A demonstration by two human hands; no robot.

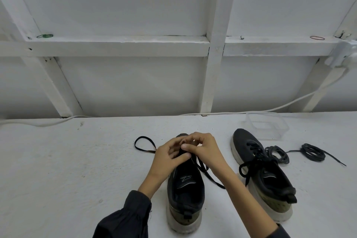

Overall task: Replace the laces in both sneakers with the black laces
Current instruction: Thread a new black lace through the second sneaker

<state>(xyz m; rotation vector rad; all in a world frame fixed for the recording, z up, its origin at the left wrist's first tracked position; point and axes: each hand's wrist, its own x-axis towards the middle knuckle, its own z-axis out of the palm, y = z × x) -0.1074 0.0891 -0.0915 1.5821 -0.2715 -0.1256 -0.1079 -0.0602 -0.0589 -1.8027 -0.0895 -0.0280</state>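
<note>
- I'm working at a white-painted bench [77, 160] set against a white timber-framed wall [125, 83].
- A flat black lace [144, 144] loops out on the bench just left of my hands. It is soft, light and limp, so I judge it best taken close to the eyelet, where it can't flop.
- My left hand [168, 157] sits over the eyelet row with fingers curled and thumb laid across, pinching the lace. My fingertips hide the exact spot.
- The black mesh sneaker with a scuffed white sole [185, 195] stands between my wrists, toe away from me. It looks light enough to slide, so it needs steadying.
- My right hand [202, 148] arches over from the right, fingers curled tight, nipping the same lace. The free end trails beside my right forearm.
- The second black sneaker [264, 176] stands to the right, laced, with coiled dark laces [313, 152] beyond it.
</note>
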